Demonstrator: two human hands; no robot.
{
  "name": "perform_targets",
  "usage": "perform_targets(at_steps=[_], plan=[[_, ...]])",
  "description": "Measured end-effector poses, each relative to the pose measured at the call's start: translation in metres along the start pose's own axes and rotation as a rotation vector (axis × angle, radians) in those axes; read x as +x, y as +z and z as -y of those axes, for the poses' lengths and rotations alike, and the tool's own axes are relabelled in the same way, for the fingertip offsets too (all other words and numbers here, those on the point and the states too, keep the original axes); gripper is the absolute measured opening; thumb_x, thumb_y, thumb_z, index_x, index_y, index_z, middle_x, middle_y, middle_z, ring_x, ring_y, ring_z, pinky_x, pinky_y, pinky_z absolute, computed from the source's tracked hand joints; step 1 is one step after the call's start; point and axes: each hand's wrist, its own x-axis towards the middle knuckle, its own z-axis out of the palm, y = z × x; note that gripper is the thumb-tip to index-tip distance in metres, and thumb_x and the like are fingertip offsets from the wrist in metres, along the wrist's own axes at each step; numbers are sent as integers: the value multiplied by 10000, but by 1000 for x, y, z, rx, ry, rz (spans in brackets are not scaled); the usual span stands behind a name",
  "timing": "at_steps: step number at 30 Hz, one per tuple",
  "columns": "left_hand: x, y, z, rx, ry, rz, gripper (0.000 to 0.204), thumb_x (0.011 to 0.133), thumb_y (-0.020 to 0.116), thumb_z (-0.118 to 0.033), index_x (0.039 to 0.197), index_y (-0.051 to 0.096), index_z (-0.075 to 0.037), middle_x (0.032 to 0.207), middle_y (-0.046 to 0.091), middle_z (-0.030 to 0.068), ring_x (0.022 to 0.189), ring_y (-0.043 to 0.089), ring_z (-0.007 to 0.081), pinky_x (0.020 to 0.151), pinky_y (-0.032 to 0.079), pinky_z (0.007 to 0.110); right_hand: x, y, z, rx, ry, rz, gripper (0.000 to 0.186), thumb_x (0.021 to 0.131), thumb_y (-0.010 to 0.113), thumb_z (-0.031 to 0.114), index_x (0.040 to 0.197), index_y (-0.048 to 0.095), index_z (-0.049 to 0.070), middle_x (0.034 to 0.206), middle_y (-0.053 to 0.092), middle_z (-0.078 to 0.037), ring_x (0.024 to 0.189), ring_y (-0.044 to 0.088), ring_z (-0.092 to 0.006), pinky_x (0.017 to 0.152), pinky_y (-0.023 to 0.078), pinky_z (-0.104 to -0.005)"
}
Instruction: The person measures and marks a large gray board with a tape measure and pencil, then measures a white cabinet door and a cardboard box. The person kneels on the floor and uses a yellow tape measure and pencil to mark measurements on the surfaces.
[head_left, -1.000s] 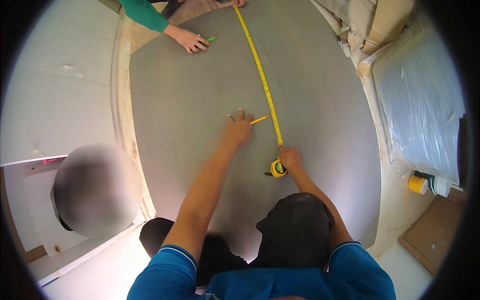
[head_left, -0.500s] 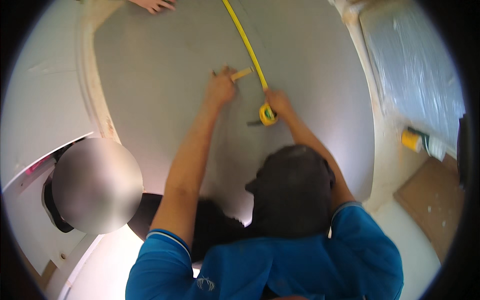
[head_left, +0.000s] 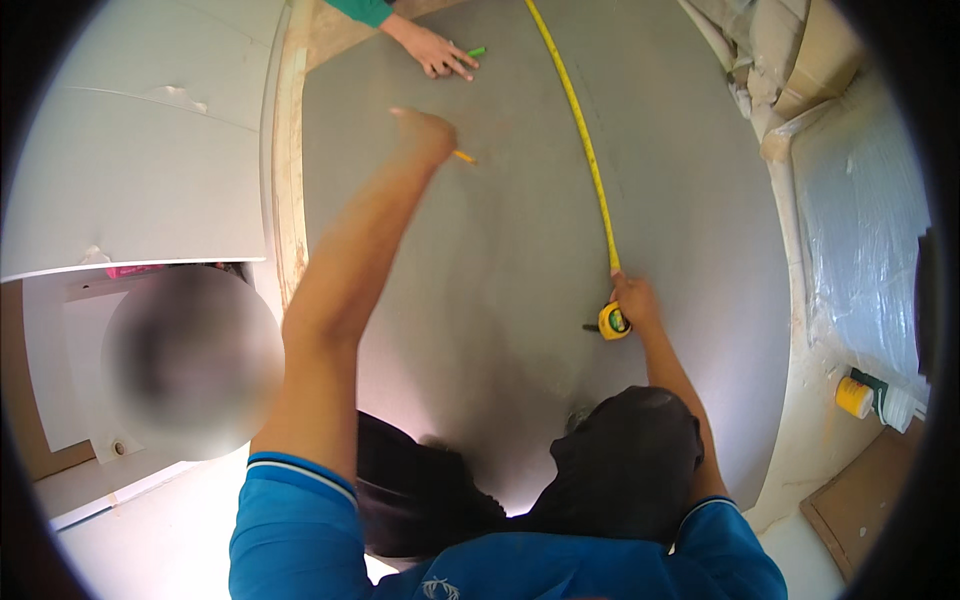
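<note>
A large grey board (head_left: 500, 260) lies flat below me. My left hand (head_left: 425, 135) reaches far out over it, closed around a yellow pencil (head_left: 463, 157) whose tip touches the board. My right hand (head_left: 635, 300) presses the yellow tape measure case (head_left: 613, 321) onto the board. Its yellow tape (head_left: 585, 150) runs straight away toward the board's far edge. At that far side another person's hand (head_left: 438, 52), in a green sleeve, rests on the board beside a green marker (head_left: 476, 51).
White panels (head_left: 140, 180) lie to the left, next to a pale wooden strip (head_left: 290, 200). Plastic-wrapped material (head_left: 860, 230) and cardboard (head_left: 810, 70) sit at the right. A yellow can (head_left: 853, 397) stands on the floor at lower right.
My left hand has moved with the pencil away from the tape, farther out and to the left. My right hand has stayed on the tape measure case.
</note>
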Motion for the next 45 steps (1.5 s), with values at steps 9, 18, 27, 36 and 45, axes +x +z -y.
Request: perform_targets(at_steps=[9, 18, 27, 36, 45], plan=[[-13, 50, -14, -457, 33, 343, 421, 827, 613, -60, 1217, 727, -170, 1055, 737, 155, 929, 721, 364, 782, 569, 506, -4, 1, 8, -63, 101, -55, 670, 937, 524, 651, 702, 731, 59, 729, 700, -116, 740, 678, -272, 726, 502, -395], [-83, 111, -133, -648, -112, 271, 530, 978, 532, -136, 1501, 479, -207, 1610, 344, 183, 1305, 501, 516, 1053, 498, 479, -2, -4, 11, -67, 99, -11, 688, 943, 506, 657, 685, 727, 59, 732, 701, -128, 754, 688, -290, 744, 506, -418], [-91, 121, -135, -721, -167, 311, 572, 1024, 513, -214, 1574, 354, -215, 1662, 222, 183, 1439, 330, 532, 1165, 389, 510, 1, -16, 10, 78, -90, 57, 697, 970, 547, 606, 646, 681, 4, 600, 605, -111, 616, 625, -242, 652, 495, -390], [-92, 106, -135, -782, -168, 263, 487, 1002, 512, -182, 1488, 482, -190, 1604, 338, 169, 1423, 411, 416, 1130, 415, 502, 20, -47, 2, 260, -61, 214, 647, 993, 567, 567, 693, 633, -2, 640, 584, -85, 553, 565, -194, 562, 468, -343], [-99, 121, 133, -937, -954, -225, 444, 890, 524, -133, 1305, 538, 26, 1103, 679, 321, 989, 687, 460, 860, 545, 529, -12, 18, 39, 461, 27, 331, 628, 991, 573, 570, 724, 642, 6, 680, 589, -78, 610, 578, -176, 582, 473, -337]])
